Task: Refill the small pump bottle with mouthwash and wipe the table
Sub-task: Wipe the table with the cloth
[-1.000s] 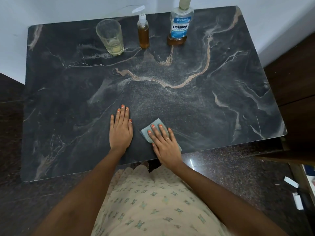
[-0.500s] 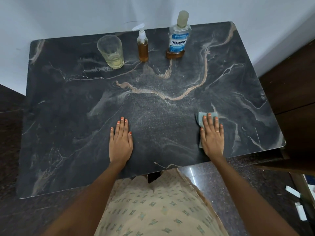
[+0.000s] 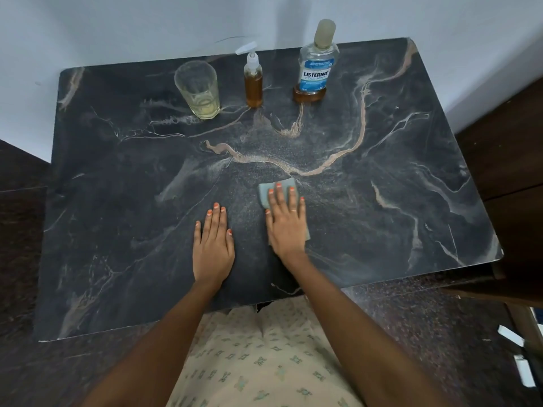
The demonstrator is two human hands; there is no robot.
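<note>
Grey-blue cloth (image 3: 273, 190) pinned flat under straight-fingered right hand (image 3: 286, 227), well nearer than pump bottle (image 3: 253, 83). Left hand (image 3: 213, 249) flat, empty, likewise nearer. Probably limp, light; best pressed by palm, not pinched.

Black veined table (image 3: 117, 201) (tan streaks); grey-blue cloth (image 3: 269, 190).

**Glass** (image 3: 197, 89): 1 clear tumbler, upright on the table (image 3: 117, 230), close to the far edge and left of its middle, holding a shallow layer of pale yellowish liquid.
**Wall** (image 3: 147, 22): pale blue-white, rising behind the far edge, with 1 faint dark streak.
**Cabinet** (image 3: 505, 160): dark brown wood, beside the right edge.
**Floor** (image 3: 411, 333): dark speckled stone, visible past the near and left edges.
**Scraps** (image 3: 511, 336): 2 white pieces on the floor, beyond the near-right corner.
</note>
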